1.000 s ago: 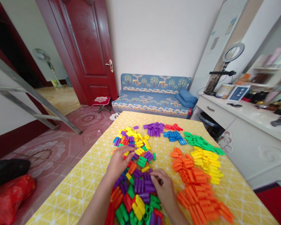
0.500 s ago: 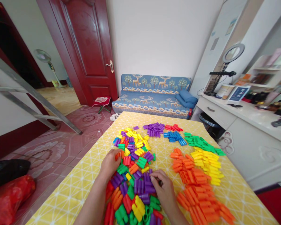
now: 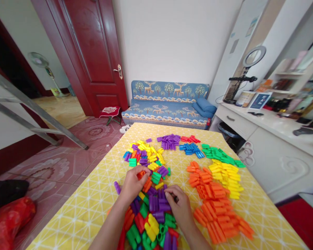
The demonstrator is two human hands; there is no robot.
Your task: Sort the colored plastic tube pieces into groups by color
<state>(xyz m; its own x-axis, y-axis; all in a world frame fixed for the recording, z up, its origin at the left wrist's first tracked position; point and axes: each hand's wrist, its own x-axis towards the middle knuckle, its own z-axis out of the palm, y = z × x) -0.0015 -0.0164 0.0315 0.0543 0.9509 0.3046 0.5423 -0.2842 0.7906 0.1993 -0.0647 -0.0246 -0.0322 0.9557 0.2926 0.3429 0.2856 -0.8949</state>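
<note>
A mixed pile of coloured plastic tube blocks [image 3: 148, 194] lies on the yellow patterned tablecloth [image 3: 99, 194]. My left hand [image 3: 132, 183] rests on the pile with fingers curled around orange and red blocks [image 3: 143, 175]. My right hand [image 3: 179, 206] lies on the pile's right side, fingers bent and pinching at purple blocks [image 3: 161, 205]; what it holds is hidden. Sorted groups lie beyond: orange blocks [image 3: 214, 205], yellow blocks [image 3: 225, 177], green blocks [image 3: 219, 154], blue blocks [image 3: 190, 149], red blocks [image 3: 189, 139] and purple blocks [image 3: 169, 141].
A blue patterned sofa [image 3: 169, 104] stands behind the table, beside a red door [image 3: 94, 52]. A white desk [image 3: 276, 139] with a ring light [image 3: 253, 57] runs along the right. A metal ladder [image 3: 28, 107] and a red bag [image 3: 7, 218] are at the left.
My left hand slid left to the pile's edge, then back right onto orange and red blocks. A purple block now lies apart at the pile's left. My right hand barely moved.
</note>
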